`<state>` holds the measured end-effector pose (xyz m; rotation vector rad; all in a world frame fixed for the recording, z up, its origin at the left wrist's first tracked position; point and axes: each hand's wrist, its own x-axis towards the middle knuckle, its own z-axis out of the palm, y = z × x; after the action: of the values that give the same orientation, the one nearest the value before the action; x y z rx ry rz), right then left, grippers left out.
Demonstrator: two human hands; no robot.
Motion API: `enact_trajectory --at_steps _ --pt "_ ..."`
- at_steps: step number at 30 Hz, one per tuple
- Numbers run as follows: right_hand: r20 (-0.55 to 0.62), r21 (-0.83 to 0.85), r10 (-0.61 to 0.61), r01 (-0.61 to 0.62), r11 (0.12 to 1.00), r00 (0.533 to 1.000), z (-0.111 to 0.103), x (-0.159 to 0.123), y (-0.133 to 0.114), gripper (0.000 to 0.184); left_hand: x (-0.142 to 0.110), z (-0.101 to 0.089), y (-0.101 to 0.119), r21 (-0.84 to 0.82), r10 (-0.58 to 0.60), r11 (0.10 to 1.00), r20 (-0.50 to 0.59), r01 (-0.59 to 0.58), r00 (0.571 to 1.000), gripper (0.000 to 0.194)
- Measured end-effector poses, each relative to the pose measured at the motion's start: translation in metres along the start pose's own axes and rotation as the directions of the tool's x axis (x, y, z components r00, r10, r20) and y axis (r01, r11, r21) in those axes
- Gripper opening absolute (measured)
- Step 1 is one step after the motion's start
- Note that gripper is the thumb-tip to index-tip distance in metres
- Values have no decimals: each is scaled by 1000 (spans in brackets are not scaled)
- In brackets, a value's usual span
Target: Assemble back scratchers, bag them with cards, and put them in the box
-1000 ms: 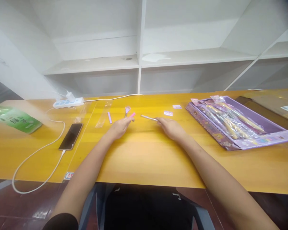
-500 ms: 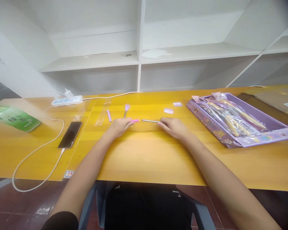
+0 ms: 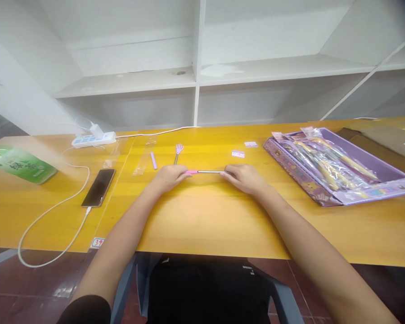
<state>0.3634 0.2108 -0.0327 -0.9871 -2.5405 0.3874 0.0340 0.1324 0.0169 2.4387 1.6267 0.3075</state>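
My left hand (image 3: pixel 170 177) is closed around a pink handle sleeve (image 3: pixel 192 172), whose right end shows past the fingers. In my right hand (image 3: pixel 242 177) I grip a thin metal rod (image 3: pixel 210 172), and its left end meets the pink sleeve so the two lie in one line. Just beyond my left hand is a small purple claw-shaped back scratcher head (image 3: pixel 179 148) on a metal stem, its lower end hidden behind the hand. A loose purple sleeve (image 3: pixel 153 160) lies to the left of it.
On the right, a purple display box (image 3: pixel 330 198) holds several bagged back scratchers (image 3: pixel 327 162). Two small labels (image 3: pixel 238 154) lie ahead. To the left are a clear wrapper (image 3: pixel 145 157), a phone (image 3: pixel 98 187) on a white cable, a power strip (image 3: pixel 93 139) and a green bottle (image 3: pixel 22 165).
The gap between pink sleeve and metal rod has closed; the rod's end now meets the sleeve. Both hands keep their grip and have barely moved.
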Motion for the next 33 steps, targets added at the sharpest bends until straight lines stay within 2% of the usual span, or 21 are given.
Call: enact_trajectory --at_steps 9,18,25,29,33 --pt "-44 52 -62 64 997 997 0 -3 6 50 -1 8 0 -31 54 998 -38 -55 998 48" --pt "-27 11 -88 88 996 996 5 -4 9 50 -2 15 -4 88 165 983 -76 -158 983 52" --pt "-39 17 -84 84 996 996 6 -4 -4 52 -2 20 6 27 188 982 -108 -186 976 55" --pt "-46 3 -79 79 997 996 10 -5 -15 51 -3 22 8 50 180 983 -125 -175 976 55" --pt "-53 36 -60 62 997 997 8 -4 -23 47 -3 24 5 73 226 974 -183 -216 957 50"
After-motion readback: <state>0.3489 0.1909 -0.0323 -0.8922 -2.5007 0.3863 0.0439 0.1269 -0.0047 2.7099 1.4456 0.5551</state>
